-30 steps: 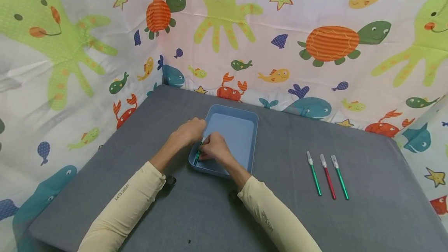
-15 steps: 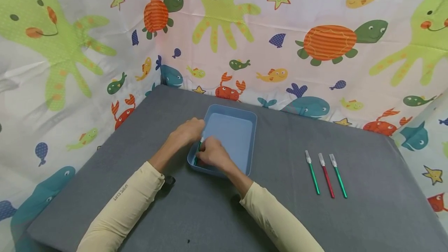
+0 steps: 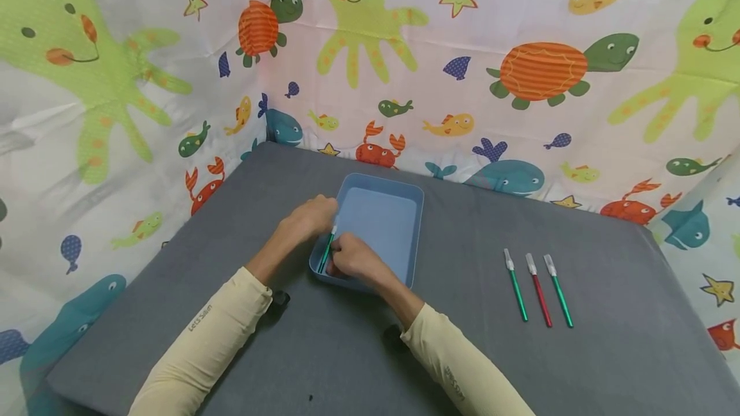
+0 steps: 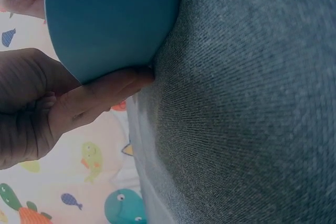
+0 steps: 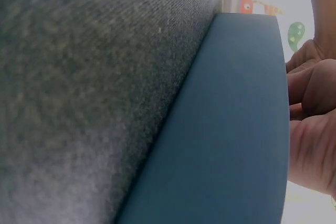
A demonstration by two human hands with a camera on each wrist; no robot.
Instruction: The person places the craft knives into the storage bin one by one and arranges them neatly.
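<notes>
A blue rectangular tray sits on the grey table. My left hand grips its left wall; in the left wrist view the fingers lie along the wall's outside. Inside the tray, by the near left corner, my right hand is lowered with bent fingers next to green craft knives with clear caps. These knives lie along the left wall, partly hidden by the hands. The tray wall hides the right fingertips in the right wrist view, and I cannot tell whether they pinch a knife.
On the table at the right lie two green craft knives and a red craft knife between them, all with clear caps. A curtain printed with sea animals stands behind and beside the table.
My right hand has shifted slightly toward the near side of the tray, off the knives, so more of their green handles shows. The left hand stays on the tray wall.
</notes>
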